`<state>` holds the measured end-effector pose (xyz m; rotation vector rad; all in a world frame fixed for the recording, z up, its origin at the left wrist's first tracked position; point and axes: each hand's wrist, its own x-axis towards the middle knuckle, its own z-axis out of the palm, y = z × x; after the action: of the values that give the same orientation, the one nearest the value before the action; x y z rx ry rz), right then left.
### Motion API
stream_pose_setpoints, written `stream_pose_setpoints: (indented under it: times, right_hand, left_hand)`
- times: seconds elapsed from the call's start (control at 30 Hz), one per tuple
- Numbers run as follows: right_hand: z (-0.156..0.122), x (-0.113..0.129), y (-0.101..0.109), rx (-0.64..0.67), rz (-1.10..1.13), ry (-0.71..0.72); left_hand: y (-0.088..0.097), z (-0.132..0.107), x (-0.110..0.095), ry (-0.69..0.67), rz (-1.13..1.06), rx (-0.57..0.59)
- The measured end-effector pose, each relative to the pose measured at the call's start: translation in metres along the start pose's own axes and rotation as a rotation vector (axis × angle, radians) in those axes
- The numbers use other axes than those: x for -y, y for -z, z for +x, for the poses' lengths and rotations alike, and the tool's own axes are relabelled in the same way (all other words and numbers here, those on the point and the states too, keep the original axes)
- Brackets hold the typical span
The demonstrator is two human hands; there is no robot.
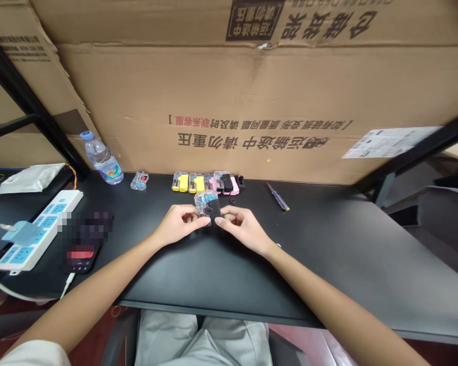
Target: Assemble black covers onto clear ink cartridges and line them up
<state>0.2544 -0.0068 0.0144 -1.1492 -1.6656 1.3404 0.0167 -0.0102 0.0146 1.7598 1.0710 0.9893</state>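
Clear plastic casing (207, 207) with a black disc on its face, over the middle of a black desk (351, 254). Left hand (179, 225) half closed, fingers curled against the casing's left side; right hand (244, 230) half closed too, fingertips (222, 213) against the lower right side; casing pinched between the two.

Just behind the hands, a row of yellow-and-clear parts (188, 182) and pink-and-black parts (224, 183) along the desk's far edge, with a small black ring (232, 201) close by. Farther left, a small clear part (139, 180); to the right, a slim screwdriver (278, 196) lying at a slant.

Upright water bottle (101, 158) at the far left of the desk, before a large cardboard carton (229, 96) with black and red Chinese print and a white paper label (389, 142). Left side: white power strip (38, 229) with blue sockets, blue plug (21, 233), partly pixelated phone (84, 239) on a white cable (66, 285), white packet (30, 178). Black metal frame bars (26, 86) at the left; grey trousers (202, 340) below the near edge.
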Motion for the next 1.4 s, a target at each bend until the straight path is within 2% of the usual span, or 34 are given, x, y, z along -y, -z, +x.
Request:
stream_pose_setpoints:
  times: [0.13, 0.17, 0.3, 0.37, 0.53, 0.7, 0.87, 0.97, 1.07, 1.17, 1.3, 1.4]
  right_hand:
    - [0.002, -0.002, 0.001, -0.116, 0.067, 0.013]
    - [0.002, -0.002, 0.000, -0.128, 0.069, 0.015]
    - [0.003, -0.005, -0.005, -0.098, 0.001, 0.029]
    - [0.003, -0.005, -0.008, -0.083, -0.016, 0.020]
    - [0.006, -0.008, -0.010, -0.041, 0.011, 0.003]
    - [0.010, -0.010, -0.011, -0.102, 0.253, -0.107]
    - [0.009, -0.007, -0.011, -0.072, 0.379, -0.157]
    - [0.009, -0.005, -0.010, -0.023, 0.344, -0.144]
    - [0.012, -0.004, -0.005, 0.114, 0.260, -0.176]
    - [0.018, -0.001, 0.001, 0.198, 0.226, -0.235]
    - [0.031, 0.002, 0.001, 0.210, 0.274, -0.268]
    - [0.043, 0.001, -0.005, 0.135, 0.361, -0.240]
  left_hand:
    - [0.002, 0.004, 0.002, 0.010, -0.081, -0.184]
    - [0.002, 0.004, 0.002, 0.006, -0.071, -0.195]
    - [0.000, 0.003, 0.002, -0.012, 0.038, -0.006]
    - [-0.001, 0.002, 0.003, 0.002, 0.056, 0.047]
    - [0.003, 0.003, 0.006, 0.060, 0.029, 0.008]
    - [0.006, 0.004, 0.003, 0.090, -0.025, -0.015]
    - [0.004, 0.002, 0.002, 0.064, -0.004, -0.027]
    - [0.001, 0.001, 0.004, 0.050, 0.004, 0.008]
    - [0.000, 0.001, 0.004, 0.046, 0.008, 0.052]
    - [0.000, 0.000, 0.003, 0.059, 0.009, 0.033]
    - [0.003, 0.002, 0.004, 0.089, -0.013, -0.035]
    - [0.006, 0.005, 0.010, 0.116, -0.065, -0.081]
